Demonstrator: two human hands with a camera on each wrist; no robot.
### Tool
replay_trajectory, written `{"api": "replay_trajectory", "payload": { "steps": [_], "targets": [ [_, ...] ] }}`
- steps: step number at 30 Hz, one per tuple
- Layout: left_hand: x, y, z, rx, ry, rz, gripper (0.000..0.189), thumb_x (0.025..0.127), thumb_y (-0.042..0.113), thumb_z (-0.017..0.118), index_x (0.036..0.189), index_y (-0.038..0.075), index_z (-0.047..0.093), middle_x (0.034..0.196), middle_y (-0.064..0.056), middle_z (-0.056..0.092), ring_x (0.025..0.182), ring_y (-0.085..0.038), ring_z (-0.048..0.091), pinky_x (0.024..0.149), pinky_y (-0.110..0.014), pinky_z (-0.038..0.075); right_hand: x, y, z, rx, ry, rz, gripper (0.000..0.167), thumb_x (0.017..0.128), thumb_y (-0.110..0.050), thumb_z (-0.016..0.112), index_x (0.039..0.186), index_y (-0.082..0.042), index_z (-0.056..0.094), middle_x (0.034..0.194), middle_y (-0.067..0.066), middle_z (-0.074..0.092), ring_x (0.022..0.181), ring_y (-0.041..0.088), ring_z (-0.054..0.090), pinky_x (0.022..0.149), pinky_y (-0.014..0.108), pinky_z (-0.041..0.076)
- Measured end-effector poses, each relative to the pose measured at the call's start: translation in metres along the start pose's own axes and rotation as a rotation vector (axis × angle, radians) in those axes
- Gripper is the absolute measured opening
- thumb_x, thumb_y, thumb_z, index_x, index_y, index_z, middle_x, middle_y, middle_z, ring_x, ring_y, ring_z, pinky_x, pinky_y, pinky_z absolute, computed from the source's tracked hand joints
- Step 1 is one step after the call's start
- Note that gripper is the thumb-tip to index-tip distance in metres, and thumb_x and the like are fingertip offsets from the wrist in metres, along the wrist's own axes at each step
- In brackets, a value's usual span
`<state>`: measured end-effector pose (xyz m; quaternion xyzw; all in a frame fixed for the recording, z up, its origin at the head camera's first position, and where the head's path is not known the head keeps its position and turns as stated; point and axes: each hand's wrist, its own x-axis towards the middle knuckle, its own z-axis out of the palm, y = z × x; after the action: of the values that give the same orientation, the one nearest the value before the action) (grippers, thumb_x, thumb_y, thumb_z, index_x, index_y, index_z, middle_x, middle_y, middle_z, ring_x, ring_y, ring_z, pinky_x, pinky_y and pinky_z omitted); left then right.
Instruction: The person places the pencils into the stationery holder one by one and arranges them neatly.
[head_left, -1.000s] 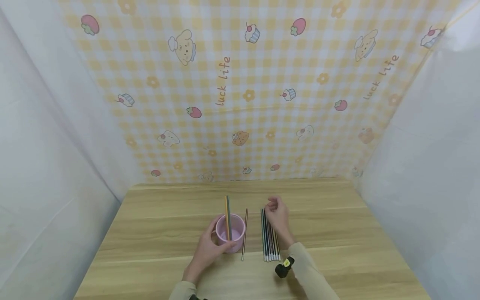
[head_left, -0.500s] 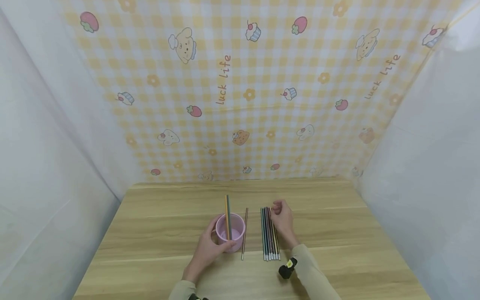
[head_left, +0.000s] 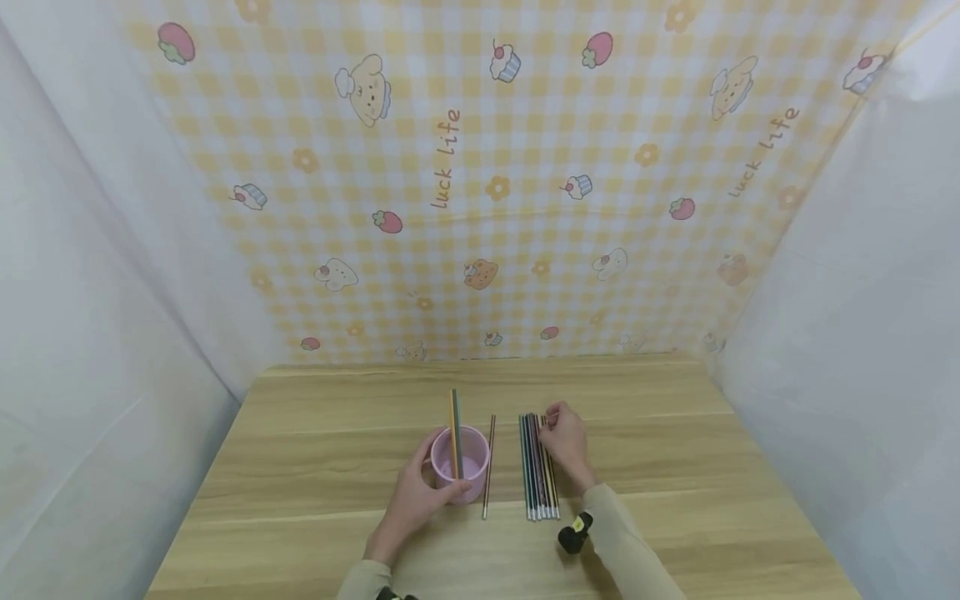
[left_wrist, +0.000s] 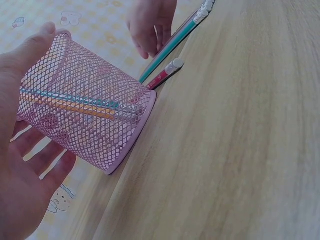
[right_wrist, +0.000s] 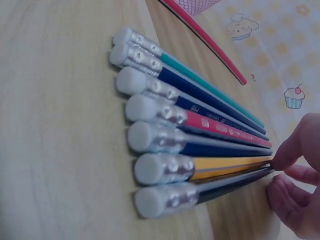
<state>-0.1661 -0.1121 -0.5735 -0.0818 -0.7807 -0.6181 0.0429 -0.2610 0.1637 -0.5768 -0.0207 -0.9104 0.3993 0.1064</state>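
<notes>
My left hand [head_left: 408,500] holds a pink mesh pen cup [left_wrist: 90,75] from its left side, thumb at the near rim, fingers round behind. Inside it stand a yellow pencil [head_left: 452,417] and a green pencil [head_left: 457,425], leaning toward the back. Over at the right, a row of several pencils lies on the table, white erasers toward me. A green pencil [right_wrist: 200,87], a red pencil [right_wrist: 220,125], a yellow pencil [right_wrist: 230,164] and a black pencil [right_wrist: 225,186] are among them. At the row's far right end, my right hand [head_left: 566,442] pinches the black pencil's tip between thumb and fingers.
One red pencil [right_wrist: 205,37] lies by itself between the cup and the row. The wooden table [head_left: 315,467] meets a yellow checked cloth [head_left: 480,242] at the back. White sheets [head_left: 847,333] hang along both sides.
My right hand has drawn back from above the pencil row to its right side, then settled at the far tips with fingers closing. The left hand and cup have stayed put.
</notes>
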Motion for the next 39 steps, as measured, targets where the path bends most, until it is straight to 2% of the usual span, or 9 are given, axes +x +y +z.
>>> {"api": "replay_trajectory", "payload": {
  "steps": [3,8,14,17,24,32,39],
  "targets": [
    [0.0,-0.001,0.0,-0.003,-0.005,0.001,0.093,0.07,0.022,0.094,0.15,0.023,0.046,0.14,-0.017,0.058,0.118,-0.042,0.064,0.103,-0.061,0.05,0.001,-0.005,-0.002,-0.052,-0.042,0.037,0.03,0.075,0.003,0.064,0.105,0.004,0.062,0.088,0.013,0.064,0.076,0.023,0.058,0.062,0.031,0.051],
    [0.0,-0.001,-0.001,-0.013,-0.007,0.011,0.092,0.071,0.02,0.093,0.15,0.022,0.046,0.141,-0.018,0.058,0.117,-0.042,0.064,0.102,-0.063,0.051,0.004,-0.009,-0.003,-0.153,-0.094,0.089,0.032,0.074,0.001,0.068,0.105,0.004,0.06,0.091,0.017,0.064,0.076,0.025,0.057,0.06,0.033,0.05],
    [-0.001,-0.001,-0.001,-0.01,-0.007,0.008,0.093,0.071,0.02,0.093,0.151,0.021,0.046,0.14,-0.018,0.058,0.117,-0.042,0.064,0.1,-0.061,0.053,0.008,-0.011,-0.005,-0.219,-0.114,0.067,0.022,0.077,0.004,0.064,0.099,0.004,0.059,0.086,0.017,0.064,0.069,0.024,0.057,0.057,0.035,0.052],
    [-0.001,0.0,-0.001,-0.014,-0.007,0.004,0.093,0.071,0.02,0.093,0.151,0.021,0.046,0.14,-0.017,0.058,0.117,-0.043,0.064,0.098,-0.059,0.054,0.009,-0.013,-0.007,-0.242,-0.128,0.051,0.018,0.079,0.003,0.063,0.096,0.005,0.059,0.082,0.016,0.064,0.064,0.023,0.054,0.053,0.033,0.048],
    [-0.001,0.0,-0.001,-0.017,-0.015,-0.001,0.093,0.072,0.019,0.092,0.151,0.019,0.045,0.14,-0.018,0.057,0.116,-0.043,0.063,0.095,-0.057,0.056,0.011,-0.019,-0.01,-0.225,-0.154,0.089,0.025,0.085,-0.003,0.066,0.107,0.007,0.061,0.088,0.019,0.068,0.063,0.021,0.055,0.05,0.029,0.046],
    [-0.002,0.001,-0.001,-0.003,-0.013,-0.006,0.092,0.072,0.021,0.092,0.151,0.019,0.045,0.14,-0.018,0.057,0.116,-0.04,0.064,0.097,-0.056,0.055,0.012,-0.028,-0.017,-0.129,-0.06,0.039,0.025,0.084,-0.005,0.067,0.107,0.003,0.063,0.084,0.016,0.071,0.062,0.019,0.061,0.052,0.031,0.049],
    [-0.002,0.002,-0.002,-0.001,-0.015,-0.01,0.092,0.072,0.023,0.093,0.151,0.019,0.045,0.138,-0.016,0.058,0.113,-0.035,0.066,0.095,-0.046,0.058,0.012,-0.042,-0.024,-0.027,-0.045,0.025,0.028,0.084,-0.001,0.064,0.112,0.004,0.062,0.085,0.016,0.072,0.062,0.018,0.064,0.055,0.031,0.053]
  ]
}}
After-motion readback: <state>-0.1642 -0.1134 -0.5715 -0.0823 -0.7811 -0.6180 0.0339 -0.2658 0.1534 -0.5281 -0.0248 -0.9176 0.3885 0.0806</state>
